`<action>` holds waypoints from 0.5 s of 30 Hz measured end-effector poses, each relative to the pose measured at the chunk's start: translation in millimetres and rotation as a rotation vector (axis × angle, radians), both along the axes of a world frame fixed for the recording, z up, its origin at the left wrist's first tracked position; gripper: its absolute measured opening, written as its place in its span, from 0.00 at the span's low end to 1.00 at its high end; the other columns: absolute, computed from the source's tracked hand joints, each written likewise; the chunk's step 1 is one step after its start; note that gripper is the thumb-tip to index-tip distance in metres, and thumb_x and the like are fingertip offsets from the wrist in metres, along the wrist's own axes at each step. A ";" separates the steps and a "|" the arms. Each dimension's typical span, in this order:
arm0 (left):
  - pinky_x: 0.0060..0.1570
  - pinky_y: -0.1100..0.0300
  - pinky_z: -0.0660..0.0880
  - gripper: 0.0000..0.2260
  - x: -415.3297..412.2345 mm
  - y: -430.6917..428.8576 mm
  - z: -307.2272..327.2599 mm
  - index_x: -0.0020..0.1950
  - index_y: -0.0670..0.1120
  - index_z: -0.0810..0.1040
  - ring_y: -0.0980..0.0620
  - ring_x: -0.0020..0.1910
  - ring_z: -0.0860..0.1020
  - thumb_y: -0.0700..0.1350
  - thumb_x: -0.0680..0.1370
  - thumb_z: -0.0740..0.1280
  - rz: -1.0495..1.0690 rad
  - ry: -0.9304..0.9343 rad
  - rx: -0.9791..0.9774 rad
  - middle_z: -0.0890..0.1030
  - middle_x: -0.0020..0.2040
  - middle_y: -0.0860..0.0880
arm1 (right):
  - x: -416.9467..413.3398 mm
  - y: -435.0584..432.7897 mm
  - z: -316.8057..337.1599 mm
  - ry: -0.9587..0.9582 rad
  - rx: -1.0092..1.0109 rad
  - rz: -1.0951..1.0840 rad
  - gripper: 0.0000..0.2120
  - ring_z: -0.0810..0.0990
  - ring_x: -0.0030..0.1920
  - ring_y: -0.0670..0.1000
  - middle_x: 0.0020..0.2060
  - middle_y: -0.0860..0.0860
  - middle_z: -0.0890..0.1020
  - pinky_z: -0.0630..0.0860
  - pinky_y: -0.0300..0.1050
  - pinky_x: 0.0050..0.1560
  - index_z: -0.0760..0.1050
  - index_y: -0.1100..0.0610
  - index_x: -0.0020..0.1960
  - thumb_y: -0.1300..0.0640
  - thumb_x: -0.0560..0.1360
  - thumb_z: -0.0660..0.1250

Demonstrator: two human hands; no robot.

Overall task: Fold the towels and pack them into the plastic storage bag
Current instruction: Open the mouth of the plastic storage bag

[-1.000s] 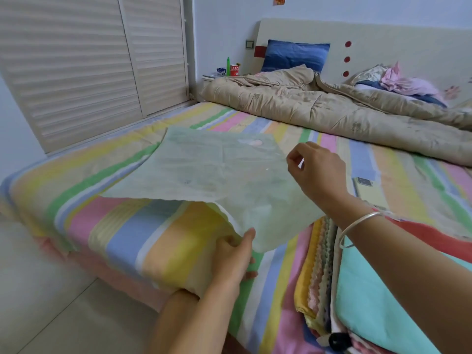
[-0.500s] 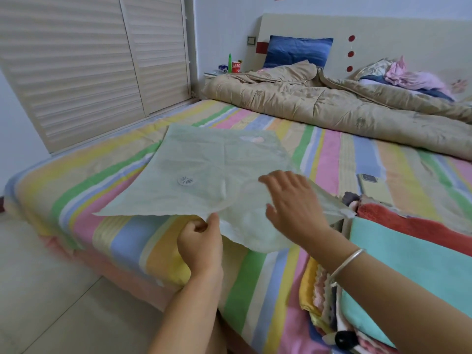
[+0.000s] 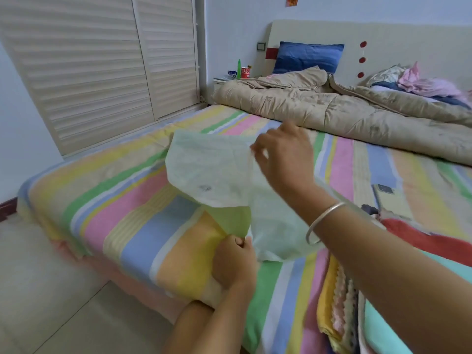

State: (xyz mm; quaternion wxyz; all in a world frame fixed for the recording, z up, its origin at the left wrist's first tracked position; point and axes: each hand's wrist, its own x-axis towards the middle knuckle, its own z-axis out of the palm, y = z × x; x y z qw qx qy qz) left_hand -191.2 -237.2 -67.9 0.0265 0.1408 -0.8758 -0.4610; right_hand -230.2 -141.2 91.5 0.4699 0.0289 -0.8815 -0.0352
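Thin translucent storage bag point(image 3: 217, 175) held above bed point(image 3: 132, 226): left hand point(image 3: 233, 261) pinching lower edge, right hand point(image 3: 283, 154) pinching upper layer. Risk: slippery film escaping, mouth collapsing; towels point(image 3: 339, 310) stacked beside.

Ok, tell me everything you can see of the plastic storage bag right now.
The plastic storage bag is pale green, translucent, thin and crinkled, with a small round valve on its face. It is held up above the striped bed sheet, partly folded over itself. The right hand pinches its upper edge; the left hand grips its lower edge near the bed's side. No towels are visible inside it.
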 end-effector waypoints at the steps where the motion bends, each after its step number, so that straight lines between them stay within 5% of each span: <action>1: 0.32 0.58 0.66 0.16 -1.7 0.0 -3.3 0.33 0.48 0.74 0.45 0.37 0.76 0.55 0.76 0.68 0.000 -0.014 -0.018 0.82 0.36 0.49 | -3.7 3.2 14.7 0.044 -0.055 -0.004 0.05 0.76 0.41 0.59 0.32 0.51 0.81 0.69 0.49 0.38 0.81 0.55 0.37 0.55 0.70 0.68; 7: 0.37 0.58 0.67 0.11 -5.2 -9.4 21.7 0.44 0.47 0.73 0.48 0.41 0.76 0.54 0.75 0.68 -0.005 0.028 0.110 0.78 0.40 0.52 | -3.8 12.8 21.1 0.113 -0.199 -0.012 0.04 0.75 0.40 0.59 0.32 0.52 0.82 0.68 0.47 0.38 0.81 0.56 0.37 0.58 0.70 0.70; 11: 0.38 0.56 0.65 0.19 -7.8 -14.0 62.9 0.46 0.45 0.73 0.49 0.40 0.74 0.60 0.73 0.69 0.158 0.151 0.314 0.76 0.38 0.53 | 4.1 9.2 -20.0 0.004 -0.219 -0.031 0.07 0.74 0.40 0.58 0.32 0.51 0.81 0.70 0.49 0.37 0.80 0.57 0.37 0.56 0.72 0.70; 15: 0.41 0.58 0.64 0.13 -24.5 -36.6 81.5 0.44 0.44 0.75 0.48 0.42 0.74 0.54 0.76 0.67 0.357 0.275 0.500 0.77 0.40 0.52 | 14.9 10.2 -36.4 -0.004 -0.235 -0.025 0.06 0.73 0.39 0.56 0.31 0.49 0.79 0.68 0.46 0.35 0.79 0.56 0.37 0.56 0.72 0.71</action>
